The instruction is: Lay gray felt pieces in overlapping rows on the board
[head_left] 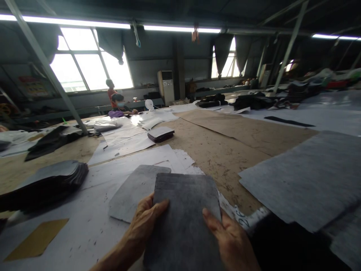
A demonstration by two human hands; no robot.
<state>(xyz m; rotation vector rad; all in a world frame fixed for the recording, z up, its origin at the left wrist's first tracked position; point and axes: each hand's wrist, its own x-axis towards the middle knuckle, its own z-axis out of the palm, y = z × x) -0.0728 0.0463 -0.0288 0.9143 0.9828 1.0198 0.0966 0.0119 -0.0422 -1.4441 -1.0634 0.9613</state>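
Between my two hands is a dark grey cut panel (186, 222), fabric-like, with a rounded top right corner; whether it is one piece or a stack I cannot tell. My left hand (146, 218) grips its left edge, thumb on top. On the right edge my right hand (228, 233) is closed the same way, fingers hidden underneath. Just beyond, partly covered by the held panel, a lighter grey panel (132, 192) lies flat on white paper (93, 210).
A thick stack of dark pieces (53, 180) sits at left, near a tan card (36, 239). Farther off stand a small stack (160, 133) and a white fan (149, 104). Large grey sheets (307, 177) cover the right. Two people are across the table; a slanted pole (47, 67) rises at left.
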